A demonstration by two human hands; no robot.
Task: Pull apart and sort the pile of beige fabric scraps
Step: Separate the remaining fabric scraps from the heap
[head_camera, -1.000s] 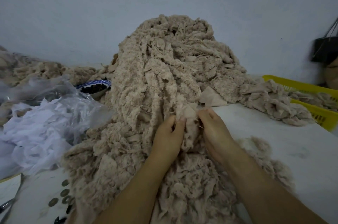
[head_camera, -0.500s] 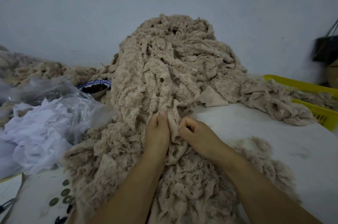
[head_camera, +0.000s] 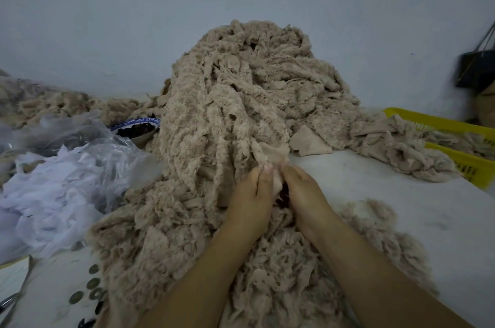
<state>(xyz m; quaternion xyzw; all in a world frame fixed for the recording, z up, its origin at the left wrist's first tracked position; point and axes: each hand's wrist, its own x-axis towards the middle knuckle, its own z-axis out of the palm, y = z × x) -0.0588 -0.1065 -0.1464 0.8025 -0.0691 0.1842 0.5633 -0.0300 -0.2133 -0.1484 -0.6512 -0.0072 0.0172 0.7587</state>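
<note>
Pile: a tall heap of beige fabric scraps (head_camera: 241, 113) rises at the middle of the white counter (head_camera: 401, 207), against the wall, and spreads forward under both forearms.
Left hand (head_camera: 251, 202): fingers curled, pinching a thin beige scrap (head_camera: 270, 156) at the pile's front slope.
Right hand (head_camera: 305, 193): fingers curled onto the same scrap, just beside the left hand, thumbs nearly touching.
Loose piece: a flat beige scrap piece (head_camera: 308, 143) lies on the counter at the pile's right foot.
Right side: a yellow basket (head_camera: 468, 161) with more scraps draped over its rim.
Left side: clear plastic bags of white fabric (head_camera: 53, 188); behind them a blue-rimmed bowl (head_camera: 136, 127) of dark contents.
</note>
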